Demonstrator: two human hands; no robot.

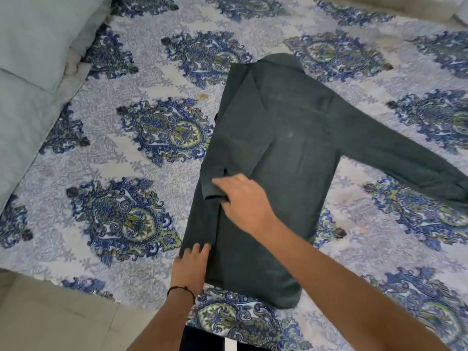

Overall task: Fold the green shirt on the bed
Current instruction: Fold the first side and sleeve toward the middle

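A dark green long-sleeved shirt [283, 148] lies face down on the patterned bed sheet [121, 138], collar away from me. Its left side and sleeve are folded in over the back, the cuff ending near the left edge. The other sleeve [405, 158] stretches out flat to the right. My right hand [243, 201] rests on the folded sleeve's cuff, fingers spread and pressing on the cloth. My left hand [191, 268], with a dark thread band on the wrist, lies flat on the shirt's lower left edge near the hem.
Pale blue-grey pillows [30, 79] are stacked along the bed's left side. The bed's near edge runs along the bottom left, with beige floor [55, 320] below it. Sheet shows all round the shirt.
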